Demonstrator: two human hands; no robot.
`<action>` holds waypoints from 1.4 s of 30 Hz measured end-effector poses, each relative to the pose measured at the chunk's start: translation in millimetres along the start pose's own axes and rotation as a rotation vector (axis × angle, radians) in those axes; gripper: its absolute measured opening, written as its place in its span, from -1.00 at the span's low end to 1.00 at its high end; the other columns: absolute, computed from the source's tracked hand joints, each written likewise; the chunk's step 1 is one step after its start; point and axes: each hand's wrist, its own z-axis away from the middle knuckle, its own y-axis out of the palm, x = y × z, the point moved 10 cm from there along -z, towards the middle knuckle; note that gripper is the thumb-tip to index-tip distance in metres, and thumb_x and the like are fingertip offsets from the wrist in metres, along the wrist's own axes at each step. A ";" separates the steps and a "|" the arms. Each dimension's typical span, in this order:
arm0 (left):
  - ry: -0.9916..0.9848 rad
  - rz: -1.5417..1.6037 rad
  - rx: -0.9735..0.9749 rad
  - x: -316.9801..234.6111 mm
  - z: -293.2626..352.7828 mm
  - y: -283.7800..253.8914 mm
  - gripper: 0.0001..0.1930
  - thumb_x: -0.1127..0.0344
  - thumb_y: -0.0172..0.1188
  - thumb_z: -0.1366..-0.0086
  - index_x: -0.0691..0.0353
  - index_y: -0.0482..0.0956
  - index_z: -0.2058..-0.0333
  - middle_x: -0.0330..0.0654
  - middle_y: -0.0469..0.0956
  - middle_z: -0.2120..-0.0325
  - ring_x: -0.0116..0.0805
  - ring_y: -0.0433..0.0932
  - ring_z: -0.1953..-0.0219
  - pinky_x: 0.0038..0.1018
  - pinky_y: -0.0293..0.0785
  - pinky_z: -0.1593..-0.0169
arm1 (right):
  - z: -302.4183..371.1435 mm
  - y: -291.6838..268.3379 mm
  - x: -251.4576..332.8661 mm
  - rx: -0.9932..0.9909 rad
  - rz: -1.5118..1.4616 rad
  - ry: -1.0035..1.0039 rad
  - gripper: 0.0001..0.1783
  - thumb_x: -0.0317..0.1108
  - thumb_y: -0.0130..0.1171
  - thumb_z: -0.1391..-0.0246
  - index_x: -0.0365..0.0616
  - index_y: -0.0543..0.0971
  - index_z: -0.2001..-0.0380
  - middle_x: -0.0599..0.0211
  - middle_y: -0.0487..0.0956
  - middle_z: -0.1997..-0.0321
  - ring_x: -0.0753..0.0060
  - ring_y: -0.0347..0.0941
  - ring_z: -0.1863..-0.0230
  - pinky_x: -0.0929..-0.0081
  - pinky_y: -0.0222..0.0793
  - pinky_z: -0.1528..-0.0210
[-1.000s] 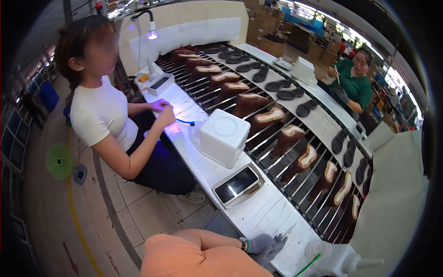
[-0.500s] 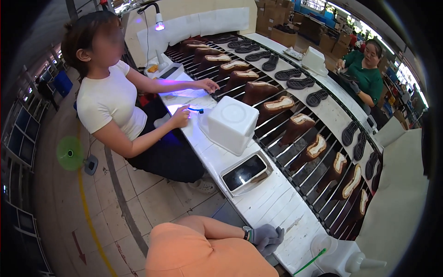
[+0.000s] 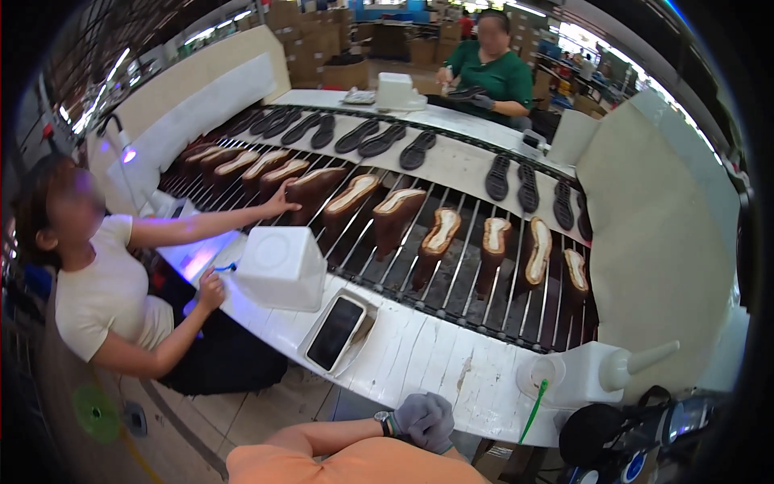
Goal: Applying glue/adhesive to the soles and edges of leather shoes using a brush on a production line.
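Grey gloves cover both my hands, which are clasped together at the near edge of the white worktable (image 3: 403, 355). My left hand (image 3: 414, 415), with a watch on its wrist, is folded closed against my right hand (image 3: 436, 429). The right fingers are partly hidden in the clasp, and I see no object in either hand. Right of them, a green-handled brush (image 3: 532, 413) leans in a small translucent cup (image 3: 538, 376). Beside the cup lies a white squeeze bottle (image 3: 588, 377) with a long nozzle. A phone (image 3: 336, 332) rests in a shallow white tray (image 3: 364, 321), up and left of my hands.
Brown boot uppers (image 3: 442, 234) stand upside down along a roller conveyor (image 3: 459, 278). Dark soles (image 3: 418, 151) line the strip behind. At left, a co-worker's hand (image 3: 282, 200) touches one boot beside a white box (image 3: 282, 266). Across, a co-worker in green (image 3: 489, 77) holds a sole.
My view has swung right, bringing more of the bottle's end into sight. The left co-worker's arm has stretched out to a boot on the conveyor. My hands stay together.
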 end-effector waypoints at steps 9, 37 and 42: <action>0.249 -0.052 0.118 -21.0 16.0 5.7 -0.75 0.29 0.21 -0.05 0.10 0.38 0.73 -0.31 0.46 0.63 -0.30 0.44 0.54 -0.45 0.36 0.48 | 13.1 14.4 1.2 0.246 0.119 -0.103 -0.25 0.20 0.46 0.25 -0.01 0.58 0.01 0.17 0.54 -0.06 0.03 0.50 -0.06 0.18 0.49 -0.03; 0.063 -0.004 0.167 2.9 11.7 7.5 -0.49 -0.16 0.12 -0.33 0.14 0.57 0.60 -0.21 0.58 0.57 -0.18 0.58 0.47 -0.37 0.52 0.39 | 6.0 5.5 -3.8 0.162 0.098 -0.011 -0.18 0.25 0.39 0.19 -0.07 0.54 -0.06 0.23 0.53 -0.08 0.15 0.50 -0.08 0.24 0.53 -0.01; -0.024 0.009 0.175 14.9 14.6 6.6 -0.52 -0.15 0.12 -0.32 0.14 0.62 0.54 -0.19 0.60 0.54 -0.14 0.59 0.43 -0.34 0.53 0.35 | 7.6 6.3 -5.0 0.155 0.141 0.000 -0.23 0.27 0.35 0.16 0.02 0.57 -0.05 0.26 0.54 -0.07 0.16 0.52 -0.05 0.25 0.52 -0.01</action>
